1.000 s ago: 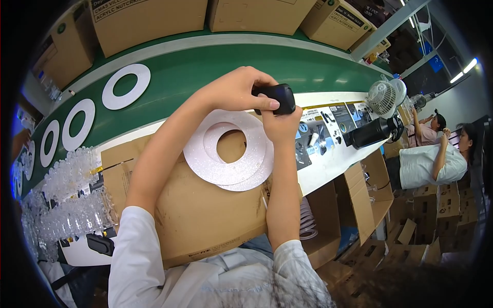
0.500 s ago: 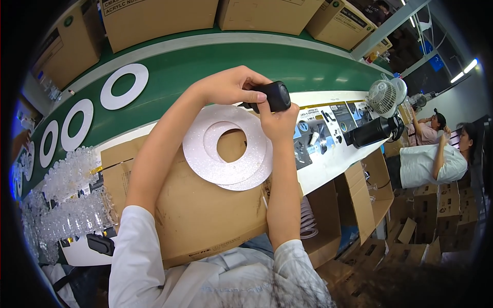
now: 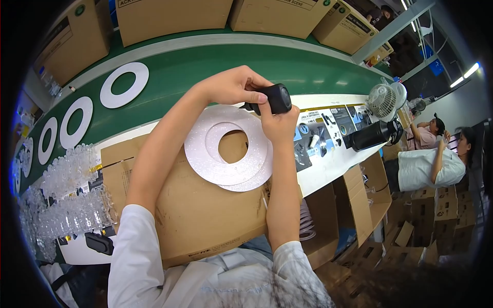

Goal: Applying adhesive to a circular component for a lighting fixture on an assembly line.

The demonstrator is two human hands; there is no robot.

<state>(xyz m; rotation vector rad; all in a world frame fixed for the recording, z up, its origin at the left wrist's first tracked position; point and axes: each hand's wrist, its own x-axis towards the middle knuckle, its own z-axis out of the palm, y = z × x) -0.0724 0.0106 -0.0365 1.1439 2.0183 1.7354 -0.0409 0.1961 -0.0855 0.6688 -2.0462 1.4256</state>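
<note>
Both my hands are raised over the worktop around a small black, rounded thing (image 3: 278,98) with a flat disc-like end; its exact kind is unclear. My left hand (image 3: 240,86) grips it from the left, thumb across the near side, with most fingers hidden behind. My right hand (image 3: 280,123) closes on it from below, its thumb pointing up against the left thumb. Beneath the forearms, two white speckled flat rings (image 3: 205,159) overlap, one on top of the other, on a brown cardboard box (image 3: 200,220).
A green conveyor (image 3: 190,61) carries several white rings (image 3: 124,84). Clear plastic pieces (image 3: 72,215) are heaped at left. At right are printed packs (image 3: 318,136), a black cylinder (image 3: 367,134), a fan (image 3: 382,100) and open cartons (image 3: 359,195). Two people (image 3: 431,164) sit beyond; large cartons (image 3: 172,20) stand behind.
The view has shifted slightly. Both hands keep nearly the same hold on the black thing, and the rings on the cardboard box stay in place.
</note>
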